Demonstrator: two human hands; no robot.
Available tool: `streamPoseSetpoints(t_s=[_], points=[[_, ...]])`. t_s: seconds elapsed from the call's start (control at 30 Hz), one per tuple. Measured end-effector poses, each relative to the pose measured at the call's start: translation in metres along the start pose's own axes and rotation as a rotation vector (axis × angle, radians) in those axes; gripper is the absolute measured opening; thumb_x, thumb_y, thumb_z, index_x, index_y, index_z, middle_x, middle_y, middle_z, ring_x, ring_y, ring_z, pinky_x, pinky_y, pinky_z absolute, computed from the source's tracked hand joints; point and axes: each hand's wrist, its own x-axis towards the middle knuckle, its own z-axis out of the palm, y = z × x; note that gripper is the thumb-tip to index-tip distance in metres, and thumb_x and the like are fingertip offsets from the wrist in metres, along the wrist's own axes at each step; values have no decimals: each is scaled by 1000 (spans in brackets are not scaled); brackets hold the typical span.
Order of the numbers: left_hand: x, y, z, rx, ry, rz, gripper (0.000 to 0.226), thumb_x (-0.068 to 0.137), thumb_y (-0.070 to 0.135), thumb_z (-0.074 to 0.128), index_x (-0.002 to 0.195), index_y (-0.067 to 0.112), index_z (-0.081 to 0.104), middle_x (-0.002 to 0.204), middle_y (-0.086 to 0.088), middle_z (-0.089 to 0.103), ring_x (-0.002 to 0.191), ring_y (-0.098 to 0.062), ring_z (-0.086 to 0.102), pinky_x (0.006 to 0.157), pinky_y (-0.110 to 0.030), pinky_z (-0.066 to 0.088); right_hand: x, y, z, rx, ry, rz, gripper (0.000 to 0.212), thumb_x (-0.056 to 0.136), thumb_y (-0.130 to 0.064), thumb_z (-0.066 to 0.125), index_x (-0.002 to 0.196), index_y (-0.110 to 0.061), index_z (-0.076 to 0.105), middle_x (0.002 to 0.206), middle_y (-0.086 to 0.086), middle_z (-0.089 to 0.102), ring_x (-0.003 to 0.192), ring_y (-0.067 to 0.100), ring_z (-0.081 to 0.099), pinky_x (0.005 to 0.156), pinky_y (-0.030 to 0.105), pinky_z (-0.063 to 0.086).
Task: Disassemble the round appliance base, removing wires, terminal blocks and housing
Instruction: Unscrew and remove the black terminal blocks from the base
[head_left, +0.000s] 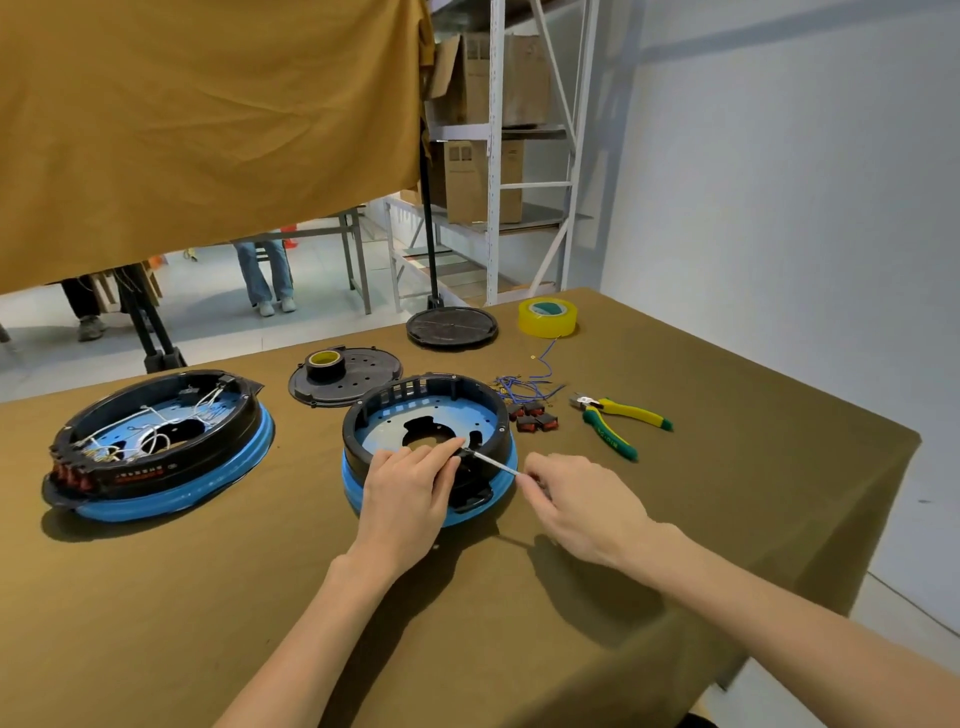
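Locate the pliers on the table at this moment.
In the head view the pliers lie on the table's right side, untouched, just right of the red switches and loose blue wires, nearer than the yellow tape roll.

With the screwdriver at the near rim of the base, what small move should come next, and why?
Probably turn the screwdriver with the right hand to loosen a screw: its tip sits at the base's black rim, steadied by the left hand.
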Motion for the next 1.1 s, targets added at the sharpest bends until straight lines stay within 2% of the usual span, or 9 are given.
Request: streamPoseSetpoints(t_s=[0.17, 0.3, 0.43, 0.57, 0.67, 0.83, 1.0, 1.1], points=[[7, -1, -4, -36, -61, -56, 33, 107, 35, 51, 136, 28, 65, 112, 8, 76, 96, -10, 66, 86, -26, 33, -3, 4, 1, -71, -10, -26, 32, 107, -49, 29, 83, -35, 44, 72, -9, 49, 62, 6, 49, 52, 21, 30], [9, -4, -5, -47, -113, -64, 34, 108, 37, 47, 137, 31, 63, 104, 9, 75, 87, -9, 61, 85, -30, 34, -10, 15, 4, -119, -43, 4, 36, 106, -50, 30, 78, -32, 45, 69, -8, 50, 59, 9, 47, 49, 25, 27], [8, -6, -4, -55, -106, -63, 34, 108, 36, 49, 139, 31, 63, 105, 9, 76, 83, -6, 56, 83, -31, 34, -7, 11, 11, -79, -83, -6, 35, 107, -48, 31, 81, -32, 49, 69, -8, 51, 59, 7, 49, 49, 22, 28], [9, -5, -4, -79, -106, -58, 37, 107, 37, 50, 141, 31, 62, 106, 10, 77, 88, -7, 63, 84, -31, 36, 8, 2, 15, -56, -114, 7, 36, 108, -46, 32, 85, -29, 54, 70, -8, 55, 60, 9, 53, 50, 23, 33], [8, -4, -2, -26, -80, -28, 38, 105, 42, 51, 139, 30, 64, 106, 8, 78, 91, -9, 67, 84, -32, 41, 19, -5, 21, -21, -155, 17, 36, 108, -46, 31, 81, -30, 49, 70, -7, 55, 59, 9, 54, 50, 24, 34], [6, -2, 1, 23, -35, -13, 35, 105, 39, 52, 133, 28, 69, 96, 3, 78, 84, -15, 68, 77, -36, 42, 37, -19, 38, -6, -152, 2, 36, 109, -45, 29, 82, -28, 45, 75, -2, 56, 63, 15, 57, 56, 33, 50], [5, -2, 3, 25, -2, -11, 36, 104, 39, 51, 131, 26, 71, 84, 4, 74, 74, -13, 64, 72, -34, 40, 40, -14, 44, 33, -141, -19, 38, 109, -48, 29, 77, -32, 42, 73, -5, 56, 61, 12, 56, 56, 30, 50], [5, -3, 3, 24, 4, -7, 36, 104, 38, 51, 131, 25, 71, 82, 5, 73, 73, -12, 62, 72, -32, 38, 38, -12, 48, 70, -111, -10, 37, 108, -49, 28, 79, -32, 45, 71, -6, 56, 59, 11, 56, 52, 27, 44]])
